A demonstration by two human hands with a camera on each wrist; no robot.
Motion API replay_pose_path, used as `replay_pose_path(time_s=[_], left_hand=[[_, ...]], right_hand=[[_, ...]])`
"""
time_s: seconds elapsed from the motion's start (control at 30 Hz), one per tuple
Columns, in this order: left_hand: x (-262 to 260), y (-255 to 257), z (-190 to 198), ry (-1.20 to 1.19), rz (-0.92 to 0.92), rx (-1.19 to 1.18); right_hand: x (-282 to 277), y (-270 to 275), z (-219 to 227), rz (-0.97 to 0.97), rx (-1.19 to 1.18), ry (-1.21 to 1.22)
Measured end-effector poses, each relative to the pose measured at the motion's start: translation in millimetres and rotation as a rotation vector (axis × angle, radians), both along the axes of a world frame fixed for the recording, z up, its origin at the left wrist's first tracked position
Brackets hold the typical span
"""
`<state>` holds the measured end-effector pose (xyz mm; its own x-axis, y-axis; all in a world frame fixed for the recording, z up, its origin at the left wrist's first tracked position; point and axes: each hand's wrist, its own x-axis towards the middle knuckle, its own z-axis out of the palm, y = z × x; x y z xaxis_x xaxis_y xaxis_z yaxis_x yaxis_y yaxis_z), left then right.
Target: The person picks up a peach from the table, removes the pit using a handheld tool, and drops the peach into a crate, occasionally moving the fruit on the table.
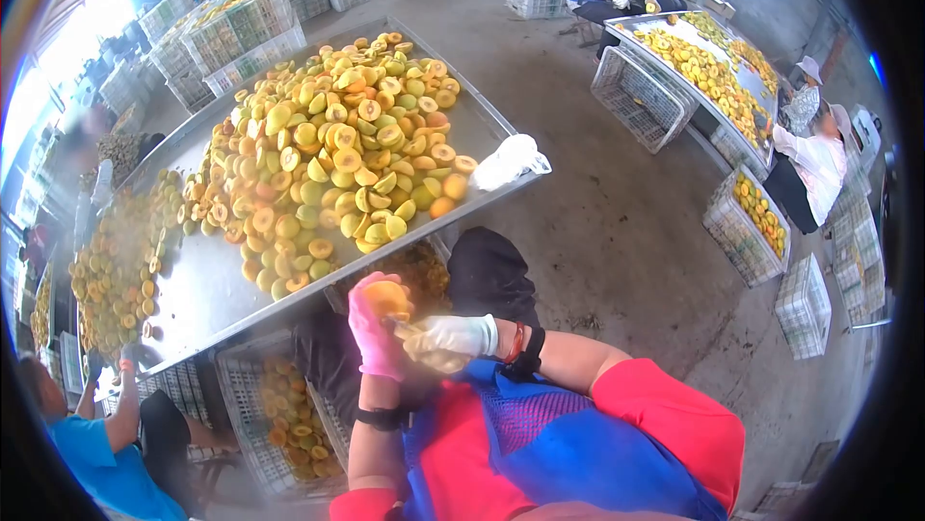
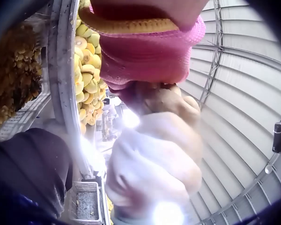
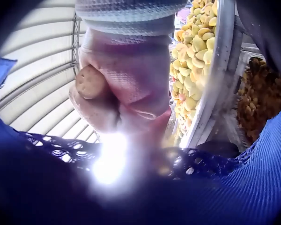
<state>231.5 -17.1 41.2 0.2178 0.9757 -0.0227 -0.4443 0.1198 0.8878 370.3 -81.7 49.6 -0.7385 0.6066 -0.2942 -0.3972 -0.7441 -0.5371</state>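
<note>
In the head view my left hand in a pink glove (image 1: pixel 374 328) holds an orange-yellow fruit (image 1: pixel 387 297) in front of my body. The white-gloved right hand (image 1: pixel 448 343) meets it from the right, its fingers curled round a small tool whose blade is hard to make out. The right wrist view shows the round end of a handle (image 3: pixel 91 82) sticking out of the right glove (image 3: pixel 131 79). In the left wrist view the pink glove (image 2: pixel 145 56) is above the blurred white glove (image 2: pixel 152 159); the fruit is hidden there.
A metal table (image 1: pixel 207 280) bears a big heap of halved fruit (image 1: pixel 337 135); a white bundle (image 1: pixel 509 162) lies at its corner. Crates of fruit (image 1: pixel 241 396) stand below. Several people sit around other tables, one in blue (image 1: pixel 106 454) at lower left.
</note>
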Motion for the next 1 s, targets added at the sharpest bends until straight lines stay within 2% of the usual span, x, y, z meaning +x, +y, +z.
replay_pose_path(time_s=[0.07, 0.1, 0.17, 0.23, 0.27, 0.3, 0.33, 0.37, 0.4, 0.47, 0.57, 0.67, 0.77, 0.87, 0.9, 0.97, 1.0], left_hand=[[-10.1, 9.5, 7.1, -0.073, 0.096, -0.176], [-19.8, 17.0, 3.8, -0.066, 0.118, -0.172], [-31.9, 22.3, 1.0, -0.135, 0.205, -0.109], [-52.9, 27.3, -2.9, -0.114, 0.28, -0.106], [-60.0, 26.8, 0.2, -0.03, 0.346, -0.096], [-69.3, 25.9, -1.7, 0.135, 0.386, 0.005], [-83.7, 27.3, -9.9, 0.137, 0.42, 0.005], [-98.2, 28.7, -18.2, 0.14, 0.453, 0.006], [-110.1, 26.2, -17.8, 0.175, 0.505, -0.019], [-145.0, 24.2, -40.4, 0.288, 0.619, 0.012], [-185.9, 15.7, -56.1, 0.283, 0.822, -0.105], [-258.2, 8.7, -119.9, 0.446, 0.858, -0.121], [-310.1, -5.0, -142.9, 0.936, 0.849, -0.327], [-346.6, -15.7, -164.0, 1.665, 0.881, -0.383], [-330.0, -15.7, -142.2, 1.68, 0.869, -0.476], [-304.5, -2.9, -120.8, 1.658, 0.826, -0.299], [-297.2, 3.4, -115.8, 1.644, 0.803, -0.214]], right_hand=[[-2.8, -0.8, -12.3, 0.024, 0.047, -0.076], [-4.2, -1.9, -20.6, 0.036, 0.07, -0.114], [-12.6, 1.7, -39.4, -0.149, 0.181, -0.277], [-14.6, 8.2, -88.0, -0.132, 0.715, -0.704], [-15.6, 11.6, -111.5, -0.148, 0.941, -0.945], [-11.8, 9.4, -90.5, -0.057, 1.02, -1.177], [-9.4, 9.1, -77.6, 0.037, 1.093, -1.41], [-8.2, 13.4, -133.1, -0.057, 1.169, -1.361], [-6.6, 14.7, -125.5, -0.074, 1.237, -1.36], [-6.7, 12.7, -98.4, -0.103, 1.364, -1.35], [-8.3, 17.2, -109.7, -0.071, 1.081, -1.316], [-8.3, 15.4, -106.6, -0.096, 1.038, -1.32], [-6.8, 14.9, -92.2, -0.079, 0.931, -1.305], [-3.3, 15.5, -88.3, -0.071, 0.869, -1.286], [-2.1, 17.1, -95.0, -0.087, 0.898, -1.278], [-0.7, 18.5, -115.5, -0.115, 0.954, -1.263], [-1.7, 18.6, -111.7, -0.12, 0.929, -1.273]])
